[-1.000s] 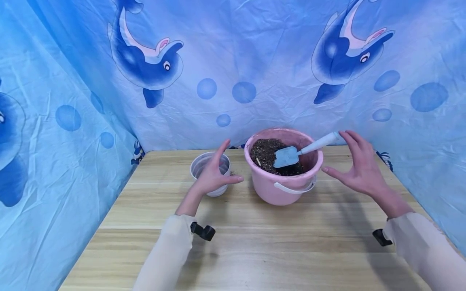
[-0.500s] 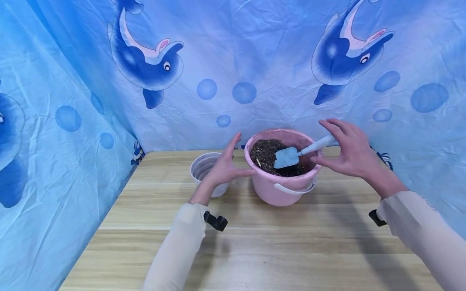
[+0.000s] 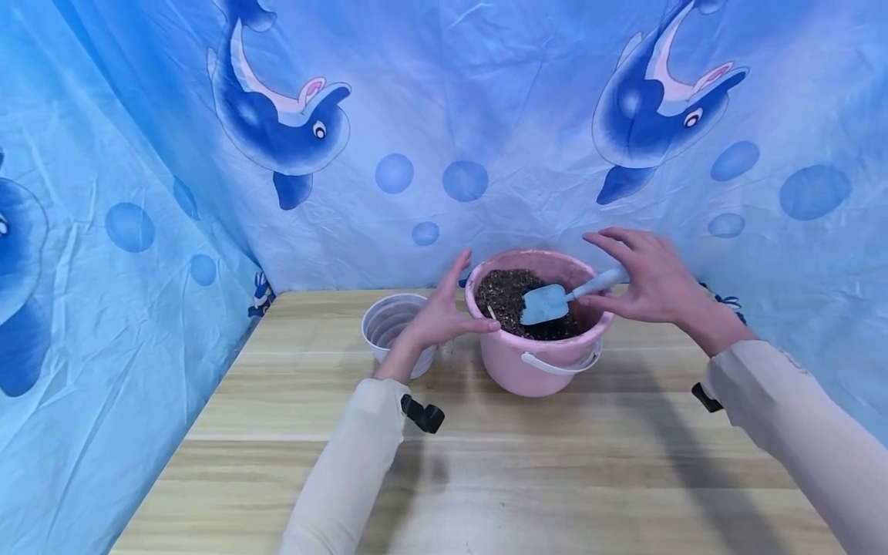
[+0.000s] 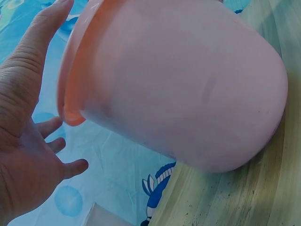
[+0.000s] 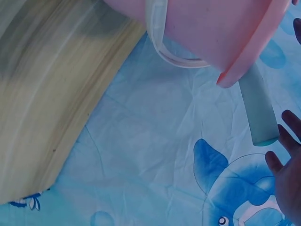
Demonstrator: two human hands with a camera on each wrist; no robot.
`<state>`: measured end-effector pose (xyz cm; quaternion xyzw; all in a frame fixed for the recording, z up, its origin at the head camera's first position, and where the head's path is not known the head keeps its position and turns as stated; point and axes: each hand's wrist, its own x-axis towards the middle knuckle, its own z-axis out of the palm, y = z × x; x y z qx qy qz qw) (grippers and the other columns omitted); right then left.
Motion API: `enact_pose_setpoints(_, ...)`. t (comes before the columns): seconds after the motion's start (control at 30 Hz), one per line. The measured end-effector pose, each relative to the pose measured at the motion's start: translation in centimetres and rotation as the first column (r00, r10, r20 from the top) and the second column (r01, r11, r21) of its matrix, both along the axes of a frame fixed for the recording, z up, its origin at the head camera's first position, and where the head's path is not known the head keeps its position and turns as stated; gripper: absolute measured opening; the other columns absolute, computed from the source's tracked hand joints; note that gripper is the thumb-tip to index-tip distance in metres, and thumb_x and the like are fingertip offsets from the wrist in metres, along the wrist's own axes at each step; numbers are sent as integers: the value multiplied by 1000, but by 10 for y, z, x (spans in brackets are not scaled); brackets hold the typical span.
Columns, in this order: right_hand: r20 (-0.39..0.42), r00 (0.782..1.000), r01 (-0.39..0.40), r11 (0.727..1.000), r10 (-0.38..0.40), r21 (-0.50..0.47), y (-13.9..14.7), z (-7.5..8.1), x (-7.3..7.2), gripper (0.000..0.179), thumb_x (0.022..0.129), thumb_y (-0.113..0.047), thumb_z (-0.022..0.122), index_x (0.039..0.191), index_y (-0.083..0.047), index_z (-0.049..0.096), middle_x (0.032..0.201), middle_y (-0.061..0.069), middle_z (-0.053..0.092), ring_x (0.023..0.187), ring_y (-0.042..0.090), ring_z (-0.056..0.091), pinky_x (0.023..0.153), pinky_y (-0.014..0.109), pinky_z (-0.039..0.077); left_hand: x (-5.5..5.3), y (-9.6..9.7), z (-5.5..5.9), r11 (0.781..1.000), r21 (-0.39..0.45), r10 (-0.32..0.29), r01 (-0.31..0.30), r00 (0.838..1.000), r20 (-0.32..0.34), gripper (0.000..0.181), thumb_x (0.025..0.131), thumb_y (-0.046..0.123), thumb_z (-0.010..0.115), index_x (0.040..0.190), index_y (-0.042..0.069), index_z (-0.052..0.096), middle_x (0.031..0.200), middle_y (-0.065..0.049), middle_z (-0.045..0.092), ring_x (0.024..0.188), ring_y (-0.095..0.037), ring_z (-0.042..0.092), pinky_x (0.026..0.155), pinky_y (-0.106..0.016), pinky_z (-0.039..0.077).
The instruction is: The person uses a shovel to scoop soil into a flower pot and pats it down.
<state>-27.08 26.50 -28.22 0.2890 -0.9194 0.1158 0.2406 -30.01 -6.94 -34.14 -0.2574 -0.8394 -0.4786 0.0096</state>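
Note:
A pink bucket (image 3: 534,374) of dark soil (image 3: 502,293) stands upright near the table's far side. Across its mouth lies a light-blue trowel (image 3: 546,304), blade over the soil, handle out past the right rim. My left hand (image 3: 444,316) is at the bucket's left rim, thumb and fingers spread; whether the thumb touches is unclear. In the left wrist view that hand (image 4: 23,127) has its fingers apart beside the rim. At the right rim my right hand (image 3: 655,281) is spread around the trowel handle (image 5: 258,106) without gripping it. Its fingertips are partly cropped in the right wrist view.
A white ribbed pot (image 3: 420,364) stands left of the bucket, partly behind my left hand. The bucket's white carry handle (image 3: 558,367) hangs down its front. The wooden table (image 3: 541,478) meets a blue dolphin-print cloth (image 3: 430,100) at the back.
Both hands have moved inward to the bucket, the left going right and the right going left over the trowel handle. Bucket, trowel and pot stay in place.

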Motion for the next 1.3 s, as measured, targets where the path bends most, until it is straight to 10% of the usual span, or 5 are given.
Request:
enact_pose_setpoints(0.8, 327, 944, 34, 997, -53, 62, 9, 20, -21, 77, 69, -55, 80, 134, -21, 58, 135, 9, 56, 99, 27, 62, 81, 49, 50, -6, 20, -9, 989, 112, -99, 96, 995, 20, 126, 66, 25, 90, 153, 41, 0, 160, 4, 13, 145, -16, 19, 115, -47, 23)
enact_pose_setpoints(1.3, 552, 833, -6, 999, 23, -34, 11, 25, -41, 60, 72, -42, 82, 123, -14, 67, 122, 7, 66, 102, 28, 63, 76, 39, 53, -8, 19, -13, 991, 103, -87, 84, 996, 27, 124, 67, 29, 89, 151, 46, -1, 160, 5, 12, 146, -18, 17, 114, -53, 23)
